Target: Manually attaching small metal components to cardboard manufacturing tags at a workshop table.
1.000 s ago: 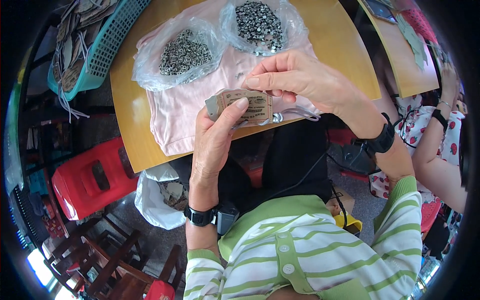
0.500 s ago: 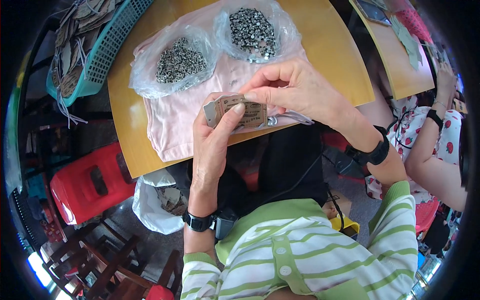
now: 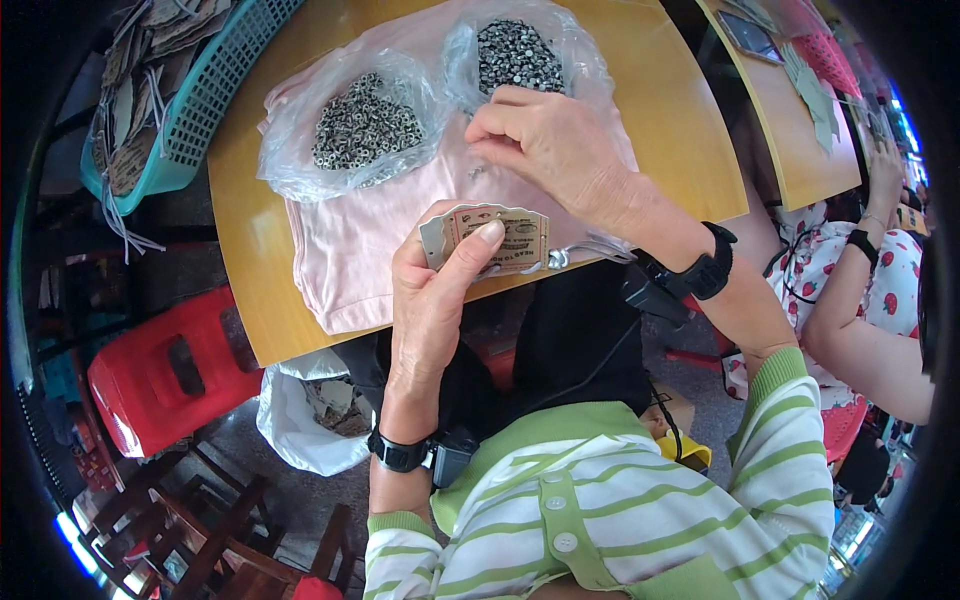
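Note:
My left hand [image 3: 440,275] grips a small stack of brown printed cardboard tags [image 3: 520,230] with wavy edges, its thumb pressed on top. White cord and a metal piece [image 3: 558,257] show at the stack's lower right. Over the pink cloth [image 3: 340,245], my right hand [image 3: 560,145] is apart from the tags, thumb and fingertips drawn together in a pinch. Whatever lies between those fingertips cannot be made out. Just beyond it sits a clear plastic bag of shiny dark studs [image 3: 518,58]. Left of that lies another bag, full of small metal rings [image 3: 365,125].
A teal basket [image 3: 205,110] of cardboard pieces stands at the far left. Below it are a red plastic stool [image 3: 165,370] and a white bag of scraps [image 3: 310,425]. On the right, another person sits by a second table [image 3: 790,150].
My right hand has left the tags and moved away, toward the bag of studs. The left hand still holds the tags, tilted a little differently.

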Tool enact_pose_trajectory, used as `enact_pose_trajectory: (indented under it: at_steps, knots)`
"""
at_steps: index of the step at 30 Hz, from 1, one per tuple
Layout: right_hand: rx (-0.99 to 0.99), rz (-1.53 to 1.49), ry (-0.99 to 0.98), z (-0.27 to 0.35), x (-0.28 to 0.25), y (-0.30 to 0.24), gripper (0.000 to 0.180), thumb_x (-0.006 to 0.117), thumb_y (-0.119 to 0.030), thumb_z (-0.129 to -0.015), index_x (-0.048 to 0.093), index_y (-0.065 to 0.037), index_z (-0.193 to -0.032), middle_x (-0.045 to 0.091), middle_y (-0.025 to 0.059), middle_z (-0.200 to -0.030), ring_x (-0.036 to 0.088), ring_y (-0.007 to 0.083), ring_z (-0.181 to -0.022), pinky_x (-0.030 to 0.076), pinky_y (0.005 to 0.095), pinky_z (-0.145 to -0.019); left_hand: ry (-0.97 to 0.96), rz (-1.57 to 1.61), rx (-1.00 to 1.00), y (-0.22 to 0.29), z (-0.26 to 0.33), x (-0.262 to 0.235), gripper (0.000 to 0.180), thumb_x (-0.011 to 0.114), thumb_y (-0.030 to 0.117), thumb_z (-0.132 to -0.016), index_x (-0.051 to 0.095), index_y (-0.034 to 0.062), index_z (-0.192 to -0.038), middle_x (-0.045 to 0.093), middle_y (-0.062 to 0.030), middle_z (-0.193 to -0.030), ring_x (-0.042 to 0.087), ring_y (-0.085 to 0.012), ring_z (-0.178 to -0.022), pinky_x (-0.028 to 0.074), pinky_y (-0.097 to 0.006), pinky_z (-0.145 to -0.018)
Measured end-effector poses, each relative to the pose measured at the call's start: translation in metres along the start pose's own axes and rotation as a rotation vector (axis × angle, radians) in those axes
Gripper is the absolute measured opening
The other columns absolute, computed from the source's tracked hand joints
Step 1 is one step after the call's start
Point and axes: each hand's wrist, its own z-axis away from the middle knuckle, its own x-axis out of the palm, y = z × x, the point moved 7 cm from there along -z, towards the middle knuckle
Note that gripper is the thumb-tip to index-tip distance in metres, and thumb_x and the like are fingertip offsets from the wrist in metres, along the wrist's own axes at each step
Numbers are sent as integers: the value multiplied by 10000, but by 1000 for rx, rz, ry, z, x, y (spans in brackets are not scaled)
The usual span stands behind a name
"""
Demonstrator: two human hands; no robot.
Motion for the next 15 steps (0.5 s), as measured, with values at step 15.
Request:
enact_pose_trajectory:
  at_steps: [15]
  knots:
    - [26,-31,-2,18,-14,3,97,632,-135,-848,641,-40,-864,624,109,-833,625,298,-812,504,368,-716,-38,7,-20,-6,1,-7,254,704,160,-877,669,3,-1073,697,-44,-955,637,-92,-856,514,-250,-801]
